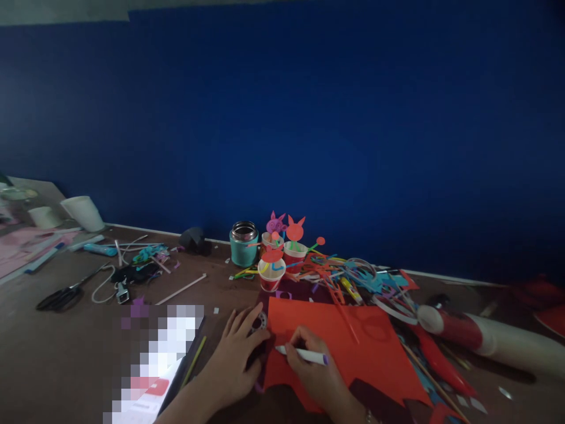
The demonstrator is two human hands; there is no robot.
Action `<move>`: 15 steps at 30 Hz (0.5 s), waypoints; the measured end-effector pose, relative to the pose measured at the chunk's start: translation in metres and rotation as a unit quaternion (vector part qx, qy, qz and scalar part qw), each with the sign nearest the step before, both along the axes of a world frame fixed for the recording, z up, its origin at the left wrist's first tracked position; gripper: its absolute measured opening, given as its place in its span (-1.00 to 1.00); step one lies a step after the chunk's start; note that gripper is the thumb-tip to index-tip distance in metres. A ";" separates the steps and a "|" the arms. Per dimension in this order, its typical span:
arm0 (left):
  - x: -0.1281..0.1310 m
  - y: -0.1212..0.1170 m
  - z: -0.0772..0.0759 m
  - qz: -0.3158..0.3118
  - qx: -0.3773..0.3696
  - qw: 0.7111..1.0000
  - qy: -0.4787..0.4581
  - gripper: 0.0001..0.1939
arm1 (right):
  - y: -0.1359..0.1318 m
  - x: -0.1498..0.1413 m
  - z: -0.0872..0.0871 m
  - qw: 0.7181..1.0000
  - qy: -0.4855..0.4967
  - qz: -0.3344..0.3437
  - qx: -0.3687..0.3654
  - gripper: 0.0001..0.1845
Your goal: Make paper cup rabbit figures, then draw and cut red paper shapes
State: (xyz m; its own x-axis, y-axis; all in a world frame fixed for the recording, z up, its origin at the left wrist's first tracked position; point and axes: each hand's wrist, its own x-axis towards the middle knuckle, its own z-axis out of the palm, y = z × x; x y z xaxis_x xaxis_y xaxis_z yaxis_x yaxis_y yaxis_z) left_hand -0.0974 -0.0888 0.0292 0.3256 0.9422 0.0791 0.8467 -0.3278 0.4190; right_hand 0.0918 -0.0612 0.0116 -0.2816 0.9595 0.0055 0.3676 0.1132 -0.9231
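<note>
Red sheet (353,341): the landmark here, so everything gets placed off this one. It's lying flat on the brown table (176,294), with a few uneven edges toward the person.
Right hand (311,365): over the left part of the red sheet, fingers pinched closed around a marker, so a proper pen grip.
White marker (304,354): held low over the red sheet, tip end pointing left, purple bit at the other end. Can't tell if the tip is actually touching.
Left hand (236,353): at the left edge of the red sheet, palm down, fingers loosely spread and a bit bent. Not clamped on anything, just fingers at the small round piece.
Small round piece (260,321): just by the red sheet's upper left edge, pale ring look, partly under the fingers.
Paper cups (272,274): a little bunch behind the red sheet, with pink and orange cutout animal heads (295,229) sticking up.
Teal jar (244,246): beyond the red sheet and to its left, standing open.
Coloured strips (362,274): messy heap behind the red sheet, yellow tube (351,291) in there too.
Black scissors (66,295): well off to the red sheet's left.
Long pale roll (507,341): right of the red sheet, with a red band.
</note>
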 end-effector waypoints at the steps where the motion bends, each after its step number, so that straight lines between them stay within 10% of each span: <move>1: 0.000 0.000 0.000 0.001 0.000 1.000 0.000 -0.48 | 0.000 0.000 0.000 1.000 -0.002 0.000 0.003 -0.80; 15: -0.001 0.000 0.000 0.002 0.000 1.000 -0.004 -0.48 | 0.001 0.001 -0.003 1.000 0.004 -0.019 -0.010 -0.78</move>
